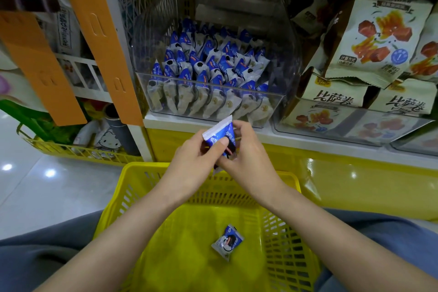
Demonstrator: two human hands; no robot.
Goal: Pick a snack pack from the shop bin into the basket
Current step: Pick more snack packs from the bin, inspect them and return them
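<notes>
Hands together: left hand (194,157) and right hand (248,153) both pinch 1 blue-white snack pack (220,132) over the yellow basket (139,169). Likely light, crinkly, slippery film; grip the sealed edge.

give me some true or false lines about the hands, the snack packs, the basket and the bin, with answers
1. Both the left hand and the right hand hold the held snack pack above the basket. True.
2. The basket is empty. False: a loose pack lies on its floor.
3. The clear bin on the shelf is nearly empty. False: it is filled with rows of packs.
4. The held snack pack is blue and white, like those in the bin. True.
5. The big bags right of the bin are blue. False: they are cream with red and orange pictures.
</notes>
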